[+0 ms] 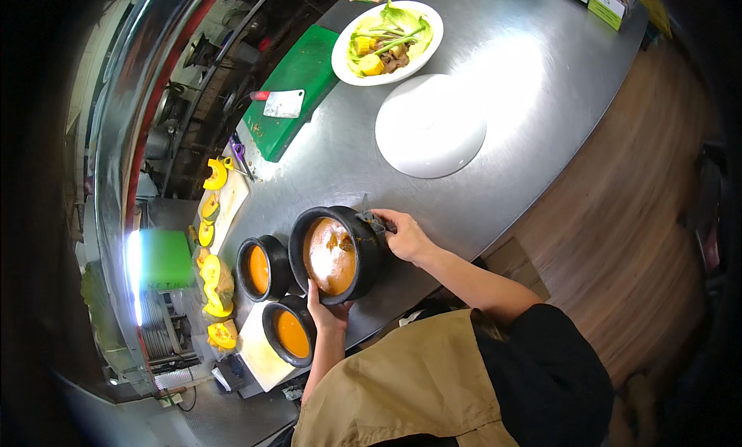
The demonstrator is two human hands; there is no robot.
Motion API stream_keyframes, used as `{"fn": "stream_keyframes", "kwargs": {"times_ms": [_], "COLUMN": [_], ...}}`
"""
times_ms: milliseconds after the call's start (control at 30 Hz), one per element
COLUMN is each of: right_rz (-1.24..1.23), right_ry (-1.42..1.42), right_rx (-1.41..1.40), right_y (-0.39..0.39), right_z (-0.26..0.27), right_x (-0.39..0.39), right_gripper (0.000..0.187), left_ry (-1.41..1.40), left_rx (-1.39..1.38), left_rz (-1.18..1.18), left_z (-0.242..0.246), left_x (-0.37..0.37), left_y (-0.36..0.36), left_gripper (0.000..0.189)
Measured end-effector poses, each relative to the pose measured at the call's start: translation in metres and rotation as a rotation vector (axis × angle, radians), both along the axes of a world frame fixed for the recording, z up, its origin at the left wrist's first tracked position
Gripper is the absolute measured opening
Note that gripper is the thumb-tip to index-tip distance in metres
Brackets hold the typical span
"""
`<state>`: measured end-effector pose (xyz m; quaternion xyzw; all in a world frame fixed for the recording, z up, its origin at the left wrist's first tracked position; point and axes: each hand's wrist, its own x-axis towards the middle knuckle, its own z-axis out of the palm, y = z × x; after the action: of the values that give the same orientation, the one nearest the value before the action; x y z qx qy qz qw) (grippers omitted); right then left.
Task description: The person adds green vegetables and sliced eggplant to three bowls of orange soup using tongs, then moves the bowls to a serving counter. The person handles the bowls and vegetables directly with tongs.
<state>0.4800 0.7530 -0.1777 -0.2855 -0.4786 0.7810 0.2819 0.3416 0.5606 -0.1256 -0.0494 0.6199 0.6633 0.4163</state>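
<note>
A large black clay pot (368, 261) of orange-brown stew stands before me on the steel table. My right hand (406, 232) grips a dark cloth (374, 222) against the pot's rim. Under the near side of the same pot, my left hand (329, 310) is pressed to its wall, the thumb near the rim; some fingers are hidden beneath. Two smaller black pots with orange liquid, one at the left (278, 267) and one nearer (304, 313), sit beside it. The nearer one overlaps a pale cutting board (258, 354).
A white bowl (342, 67) holds lettuce, corn and meat. Near it lie an upturned white bowl (429, 128) and a green cutting board (313, 58) with a red-handled cleaver (284, 103). Purple-handled scissors (239, 151) and cut pumpkin pieces (217, 177) line the far left edge.
</note>
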Motion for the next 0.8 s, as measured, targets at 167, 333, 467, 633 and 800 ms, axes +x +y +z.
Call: {"fn": "stream_keyframes", "kwargs": {"times_ms": [167, 333, 467, 633, 800], "right_rz": [-0.143, -0.148, -0.161, 0.159, 0.391], "right_ry": [-0.011, -0.089, -0.111, -0.267, -0.329], "right_rx": [0.579, 0.715, 0.764, 0.909, 0.98], "right_y": [0.011, 0.002, -0.012, -0.033, -0.024], "right_z": [0.0, 0.007, 0.013, 0.022, 0.04], "right_x": [-0.001, 0.008, 0.021, 0.054, 0.094], "right_gripper": [0.053, 0.05, 0.049, 0.045, 0.024], "left_ry": [0.052, 0.071, 0.078, 0.012, 0.083], "left_rx": [-0.031, -0.091, -0.083, -0.085, -0.279], "left_rz": [-0.01, 0.102, 0.082, 0.029, -0.037], "left_z": [-0.011, -0.018, -0.02, -0.021, 0.018], "left_x": [-0.006, -0.004, -0.004, -0.013, -0.007], "left_y": [0.008, 0.015, 0.012, 0.008, -0.001], "left_gripper": [0.063, 0.063, 0.063, 0.063, 0.067]}}
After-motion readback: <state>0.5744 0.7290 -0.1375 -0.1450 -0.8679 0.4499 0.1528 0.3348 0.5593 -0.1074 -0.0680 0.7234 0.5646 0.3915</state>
